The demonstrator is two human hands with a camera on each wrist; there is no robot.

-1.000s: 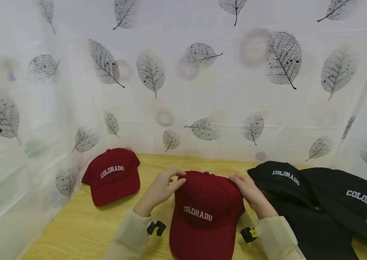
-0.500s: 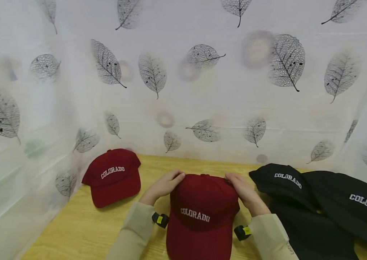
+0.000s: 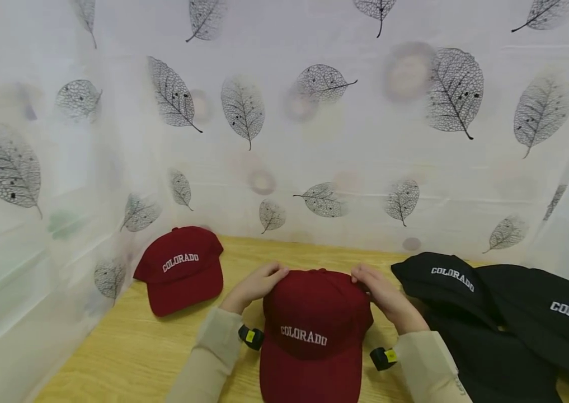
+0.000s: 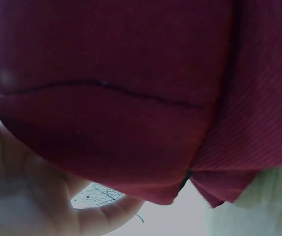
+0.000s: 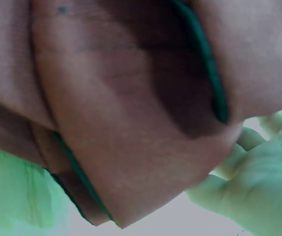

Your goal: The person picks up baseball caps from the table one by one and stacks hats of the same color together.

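A dark red baseball cap (image 3: 309,358) with white COLORADO lettering lies in the middle of the table in the head view, brim toward me. My left hand (image 3: 256,285) grips the upper left side of its crown. On the upper right side, my right hand (image 3: 382,294) pinches the crown with bent fingers. In the left wrist view the cap's fabric (image 4: 106,137) covers part of the left hand (image 4: 28,191). The right wrist view shows a cap panel (image 5: 126,137) with green-looking edges, and the right hand (image 5: 259,182) beside it, some fingertips hidden.
Another red COLORADO cap (image 3: 183,274) sits at the back left. Several black caps (image 3: 495,352) overlap at the right, close to my right forearm. A pale curtain with leaf prints (image 3: 284,140) hangs behind the wooden table (image 3: 128,352).
The left hand's fingers, spread at first, have come in against the crown. The middle cap has shifted slightly left. My right fingers are more bent now, and the head view has turned a little.
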